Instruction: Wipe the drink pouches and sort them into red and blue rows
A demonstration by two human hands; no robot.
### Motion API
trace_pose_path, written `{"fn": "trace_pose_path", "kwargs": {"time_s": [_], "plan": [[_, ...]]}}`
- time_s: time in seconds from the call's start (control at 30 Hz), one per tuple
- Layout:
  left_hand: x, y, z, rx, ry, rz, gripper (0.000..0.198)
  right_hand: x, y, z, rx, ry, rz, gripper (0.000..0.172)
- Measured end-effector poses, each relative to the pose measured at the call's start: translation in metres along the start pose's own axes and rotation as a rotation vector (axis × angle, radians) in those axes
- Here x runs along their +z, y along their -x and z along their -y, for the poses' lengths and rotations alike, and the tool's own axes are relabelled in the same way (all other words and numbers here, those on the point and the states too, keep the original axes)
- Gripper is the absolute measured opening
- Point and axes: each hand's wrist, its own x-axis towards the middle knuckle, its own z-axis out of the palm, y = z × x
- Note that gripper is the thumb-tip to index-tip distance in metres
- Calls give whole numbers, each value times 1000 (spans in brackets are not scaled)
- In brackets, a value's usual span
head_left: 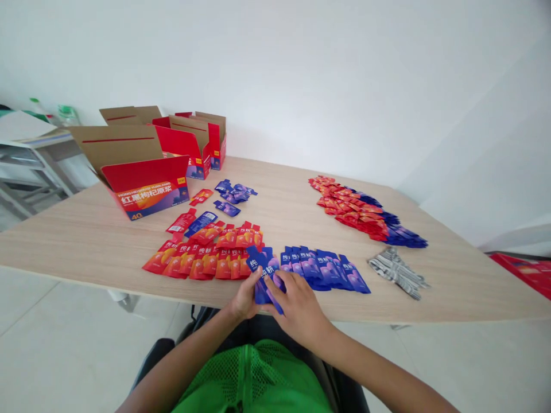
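Observation:
Both my hands meet at the table's front edge around a small stack of blue spouted pouches (260, 288). My left hand (246, 296) grips the stack from the left, thumb on top. My right hand (299, 307) closes on the pouches from the right, its fingers lying over their faces. Just right of the hands, a row of blue pouches (327, 268) lies overlapped on the table. To the left, orange-red pouches (206, 259) lie in overlapping rows. The undersides of the held pouches are hidden by my fingers.
Open red cartons (146, 192) stand at the back left of the wooden table (275, 201). A few loose blue pouches (235, 194) lie near them. At the right are a long pile of red and blue pouches (365, 213) and striped grey gloves (396, 271).

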Motion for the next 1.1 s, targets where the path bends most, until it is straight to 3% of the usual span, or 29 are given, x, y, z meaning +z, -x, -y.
{"fn": "trace_pose_path", "kwargs": {"time_s": [0.07,0.13,0.2,0.33,0.43,0.53,0.73,0.8,0.9,1.1], "plan": [[3,0,0,17,-32,-73,41,-3,0,-1,72,-100,24,59],[5,0,1,40,-69,-111,41,-3,3,-2,134,-156,2,51],[4,-1,3,60,-97,-132,46,2,7,-4,234,-193,-27,42],[2,-4,7,135,-144,-223,59,17,12,-7,447,-385,-33,43],[2,-4,7,108,-225,-207,65,19,13,-19,582,-495,-138,40],[6,-2,5,63,-292,-149,62,11,17,-55,727,-508,-294,43],[9,0,7,41,-336,-121,62,10,51,-171,922,-377,-474,57],[8,0,8,34,-350,-98,62,21,67,-199,956,-349,-411,58],[6,1,9,29,-368,-80,61,39,91,-218,1016,-332,-290,58],[6,0,11,25,-392,-92,62,51,117,-213,1048,-231,-107,53]]}}
